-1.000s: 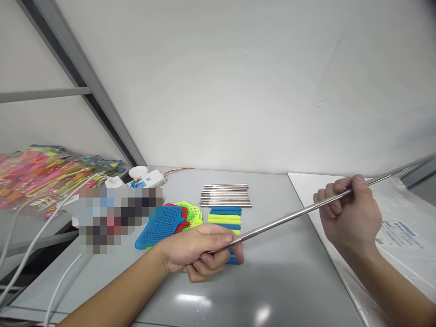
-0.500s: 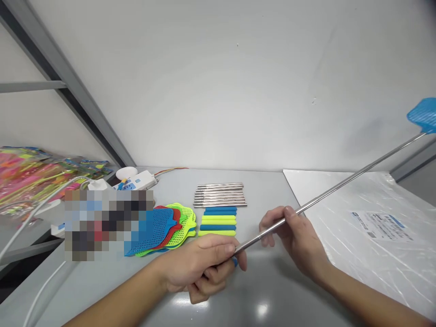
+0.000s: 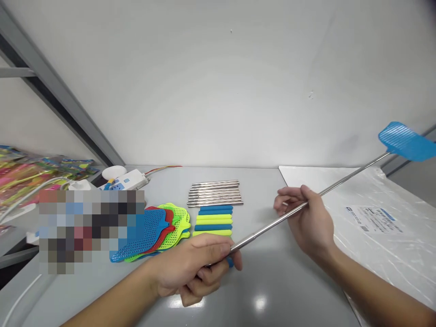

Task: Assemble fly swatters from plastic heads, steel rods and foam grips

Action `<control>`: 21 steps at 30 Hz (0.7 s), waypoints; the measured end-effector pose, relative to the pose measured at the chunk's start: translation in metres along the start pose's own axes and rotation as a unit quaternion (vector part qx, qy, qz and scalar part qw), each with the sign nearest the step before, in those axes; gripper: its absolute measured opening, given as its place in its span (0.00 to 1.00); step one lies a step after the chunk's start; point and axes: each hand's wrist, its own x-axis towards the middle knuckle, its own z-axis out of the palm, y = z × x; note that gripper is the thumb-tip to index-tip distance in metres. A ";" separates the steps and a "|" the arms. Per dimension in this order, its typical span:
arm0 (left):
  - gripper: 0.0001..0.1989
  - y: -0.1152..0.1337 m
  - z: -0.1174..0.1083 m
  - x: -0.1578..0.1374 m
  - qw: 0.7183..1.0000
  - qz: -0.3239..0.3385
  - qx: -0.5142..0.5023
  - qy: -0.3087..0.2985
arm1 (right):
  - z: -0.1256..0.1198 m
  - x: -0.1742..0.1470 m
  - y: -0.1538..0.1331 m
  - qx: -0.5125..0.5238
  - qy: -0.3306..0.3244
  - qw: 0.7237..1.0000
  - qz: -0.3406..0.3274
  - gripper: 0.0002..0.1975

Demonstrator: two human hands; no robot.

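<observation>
A long telescopic fly swatter (image 3: 408, 141), with a blue slotted head and a thin metal rod, slants up to the right. My left hand (image 3: 195, 270) is closed around its lower end, and a bit of blue shows beneath those fingers. Further up, my right hand (image 3: 313, 225) grips the rod loosely between thumb and fingers. Behind my left hand lie loose perforated swatter heads (image 3: 150, 231) in blue, red and yellow-green, overlapping in a pile. Blue and yellow handle sleeves (image 3: 214, 222) lie in a row, with several collapsed metal rods (image 3: 216, 193) side by side beyond them.
A flat package in clear plastic with a white label (image 3: 374, 219) covers the table's right side. At left are a power strip (image 3: 127, 180), a white cable (image 3: 23, 295) and colourful bagged goods (image 3: 27, 181). A blurred patch hides part of this area. A wall stands behind.
The blue swatter head has dropped lower and come further into view. My right hand has shifted slightly right along the rod. My left hand keeps its hold, and the view has shifted slightly.
</observation>
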 end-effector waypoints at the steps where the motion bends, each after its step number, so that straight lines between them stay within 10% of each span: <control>1: 0.16 -0.001 0.000 0.001 1.000 0.003 0.003 -0.004 | 0.004 -0.006 0.003 -0.001 -0.015 1.000 0.010 0.23; 11: 0.15 -0.005 0.009 0.007 0.998 0.002 0.005 -0.059 | 0.022 -0.058 0.030 -0.035 -0.274 0.956 0.102 0.33; 21: 0.17 0.003 -0.001 0.000 0.999 -0.016 -0.019 0.021 | -0.009 0.009 -0.001 0.048 0.011 0.998 -0.025 0.26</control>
